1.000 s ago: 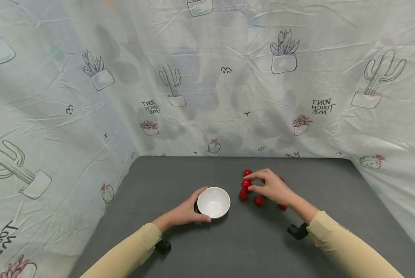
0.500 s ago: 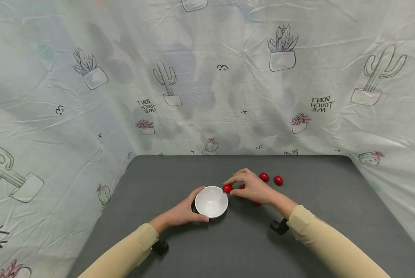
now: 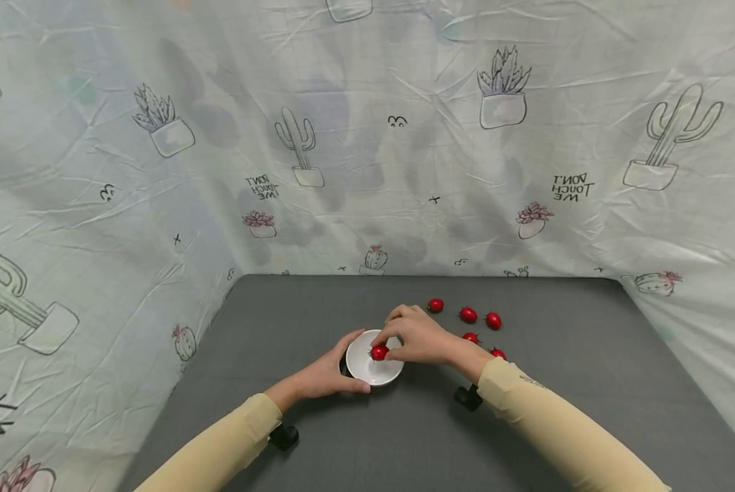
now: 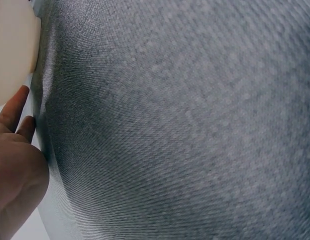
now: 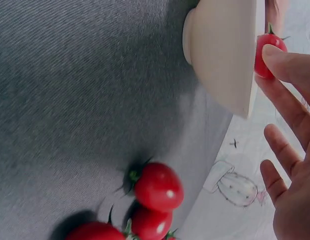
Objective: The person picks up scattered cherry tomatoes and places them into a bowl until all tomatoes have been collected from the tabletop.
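A small white bowl (image 3: pixel 359 371) stands on the grey table, and the left hand (image 3: pixel 324 376) holds it from its left, thumb at the near rim and fingers at the far side. At the left edge of the left wrist view, the bowl's pale side (image 4: pixel 12 47) shows beside the fingertips. Over the bowl's opening, the right hand (image 3: pixel 425 339) pinches a red cherry tomato (image 3: pixel 378 352) between thumb and finger. The right wrist view shows that tomato (image 5: pixel 267 60) with its green stem at the rim, the other fingers spread apart.
Several more cherry tomatoes lie on the table to the right, among them a far one (image 3: pixel 435 305) and one by the right forearm (image 3: pixel 497 353). The forearm partly hides that group. A cactus-print cloth (image 3: pixel 429 150) hangs behind and beside the grey table (image 3: pixel 318 307).
The right hand has picked up a cherry tomato from the group and carried it left, to over the bowl. The left hand stays at the bowl; the head view has shifted slightly.
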{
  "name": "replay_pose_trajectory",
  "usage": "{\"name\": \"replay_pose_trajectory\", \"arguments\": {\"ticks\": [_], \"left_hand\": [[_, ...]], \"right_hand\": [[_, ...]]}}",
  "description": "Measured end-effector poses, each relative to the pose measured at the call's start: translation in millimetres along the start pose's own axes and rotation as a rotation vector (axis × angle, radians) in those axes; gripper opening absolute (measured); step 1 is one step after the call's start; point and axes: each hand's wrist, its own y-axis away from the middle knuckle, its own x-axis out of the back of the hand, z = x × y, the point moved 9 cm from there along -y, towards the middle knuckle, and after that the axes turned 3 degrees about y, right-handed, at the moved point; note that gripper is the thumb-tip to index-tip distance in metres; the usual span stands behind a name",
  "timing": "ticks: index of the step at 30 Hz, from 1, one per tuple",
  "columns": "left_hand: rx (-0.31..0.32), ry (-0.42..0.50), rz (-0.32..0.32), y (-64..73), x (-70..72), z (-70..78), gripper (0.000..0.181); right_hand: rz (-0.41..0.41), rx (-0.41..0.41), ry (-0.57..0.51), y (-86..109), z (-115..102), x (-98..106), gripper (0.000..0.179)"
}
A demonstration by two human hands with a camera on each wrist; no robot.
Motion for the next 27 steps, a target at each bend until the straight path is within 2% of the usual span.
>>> {"name": "replay_pose_trajectory", "arguments": {"ticks": [7, 15, 22, 27], "left_hand": [[0.0, -0.017, 0.004, 0.7, -0.1, -1.4, 0.11], [0.003, -0.012, 0.002, 6.0, -1.2, -3.6, 0.111], [0.0, 0.012, -0.01, 6.9, -2.7, -4.0, 0.11], [0.011, 0.004, 0.001, 5.1, -1.1, -5.0, 0.11]], "right_hand": [[-0.029, 0.035, 0.095, -7.1, -10, -11, 0.025], [-0.009, 0.078, 0.153, -9.8, -17, -18, 0.022], [-0.032, 0.08, 0.172, -10.2, -19, -22, 0.026], [-0.013, 0.067, 0.153, -7.5, -19, -15, 0.029]]}}
